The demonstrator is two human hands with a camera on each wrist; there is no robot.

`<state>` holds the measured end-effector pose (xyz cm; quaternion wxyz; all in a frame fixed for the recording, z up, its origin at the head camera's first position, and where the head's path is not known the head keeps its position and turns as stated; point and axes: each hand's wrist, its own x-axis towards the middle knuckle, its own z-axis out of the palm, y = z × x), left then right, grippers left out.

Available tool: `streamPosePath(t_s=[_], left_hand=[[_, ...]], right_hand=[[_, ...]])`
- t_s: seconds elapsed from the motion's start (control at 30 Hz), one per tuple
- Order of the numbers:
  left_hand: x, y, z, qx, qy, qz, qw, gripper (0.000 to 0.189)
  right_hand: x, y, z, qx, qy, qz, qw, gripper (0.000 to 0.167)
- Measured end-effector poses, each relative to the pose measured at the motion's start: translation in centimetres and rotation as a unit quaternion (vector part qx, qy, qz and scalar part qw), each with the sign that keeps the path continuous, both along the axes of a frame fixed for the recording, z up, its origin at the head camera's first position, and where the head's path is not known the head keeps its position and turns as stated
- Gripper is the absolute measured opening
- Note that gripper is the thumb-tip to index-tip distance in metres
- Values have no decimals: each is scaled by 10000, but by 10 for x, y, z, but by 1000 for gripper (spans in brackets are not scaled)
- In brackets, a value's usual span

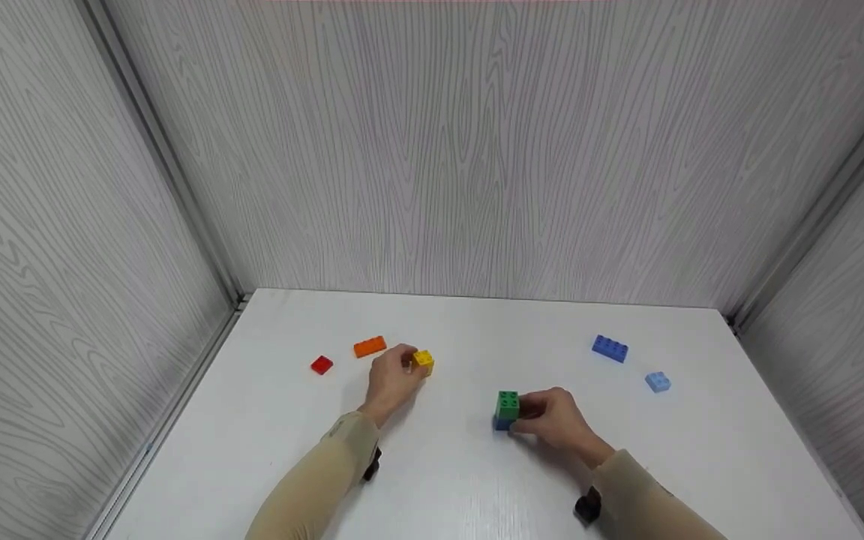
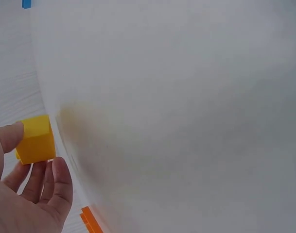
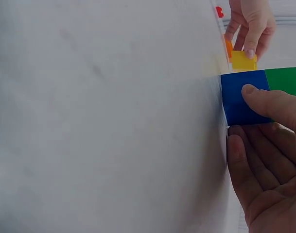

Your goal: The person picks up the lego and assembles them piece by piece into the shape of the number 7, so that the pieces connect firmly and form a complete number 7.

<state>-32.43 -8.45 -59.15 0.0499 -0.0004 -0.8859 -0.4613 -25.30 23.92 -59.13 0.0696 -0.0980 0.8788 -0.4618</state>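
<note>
Between thumb and fingers, my left hand (image 1: 392,381) pinches a yellow brick (image 1: 423,361), which also shows in the left wrist view (image 2: 37,140). My right hand (image 1: 559,421) grips a two-brick stack right of the middle. A green brick (image 1: 508,404) forms its top and a dark blue brick (image 1: 503,424) its bottom. In the right wrist view the thumb presses on the blue brick (image 3: 240,109), while the green brick (image 3: 286,80) is partly covered by the hand. The stack is upright, at or very near the tabletop.
An orange brick (image 1: 370,346) and a small red brick (image 1: 322,364) lie left of the left hand on the white table (image 1: 447,487). Farther right are a blue brick (image 1: 610,349) and a light blue brick (image 1: 658,382). Wood-grain panels (image 1: 477,150) enclose the table's back and sides.
</note>
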Motion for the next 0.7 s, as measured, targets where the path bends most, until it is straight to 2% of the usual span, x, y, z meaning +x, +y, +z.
streamPosePath(t_s=[0.37, 0.7], left_hand=[[9, 8, 6, 61, 78, -161, 9998, 33], [19, 16, 10, 27, 669, -498, 9965, 33]], right_hand=[[0, 0, 0, 25, -27, 17, 10000, 41], [1, -1, 2, 64, -37, -8, 10000, 43]])
